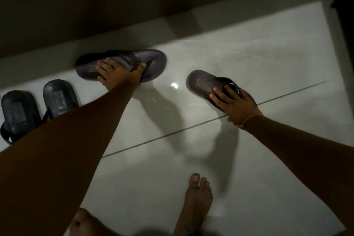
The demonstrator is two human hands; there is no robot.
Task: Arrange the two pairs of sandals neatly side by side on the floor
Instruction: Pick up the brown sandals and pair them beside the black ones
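Observation:
A dark brown sandal (153,59) lies sideways near the wall, and my left hand (116,74) grips it across its straps. To its right, a matching brown sandal (201,82) rests on the white tiled floor with my right hand (233,105) closed over its strap end. At the far left, two dark blue-grey sandals (19,111) (59,97) stand side by side, heels toward the wall, partly covered by my left forearm.
A dark wall with a pale skirting strip (210,17) runs along the back. A dark post or door frame (342,25) stands at the right. My bare foot (197,201) is planted on the tiles at the bottom, with a knee at the lower left.

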